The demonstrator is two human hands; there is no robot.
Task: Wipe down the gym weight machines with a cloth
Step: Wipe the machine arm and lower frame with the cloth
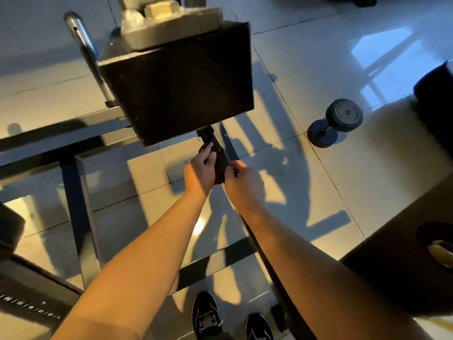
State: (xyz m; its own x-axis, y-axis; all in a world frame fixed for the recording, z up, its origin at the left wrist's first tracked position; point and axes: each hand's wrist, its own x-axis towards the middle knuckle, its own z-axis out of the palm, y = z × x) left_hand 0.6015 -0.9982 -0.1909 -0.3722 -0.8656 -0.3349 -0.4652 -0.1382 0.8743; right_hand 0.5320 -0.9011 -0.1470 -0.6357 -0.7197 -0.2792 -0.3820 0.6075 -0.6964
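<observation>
Glossy tiled gym floor (306,60), low warm light, long shadows. A dumbbell (335,121) lay on the tiles well off to the right. The black weight machine frame (78,204) stood left and centre, and a dark boxy block (179,89) hung over it beside a chrome tube (85,45).

The dark cloth (220,163) sat on the slanted bar (264,253), at the bar's upper end, just below the block's lower corner. The left hand (199,171) gripped the cloth's upper part with curled fingers. The right hand (242,185) gripped its lower part, fingers closed on it. Whether the cloth went fully round the bar could not be told.

Judged step: wiping the slanted bar, started near its top. Most of the bar and the rest of the frame appeared not yet done.

Next move, as judged: draw the cloth down the bar towards the shoes (206,315), keeping both grips tight so the cloth does not bunch or slip off.
</observation>
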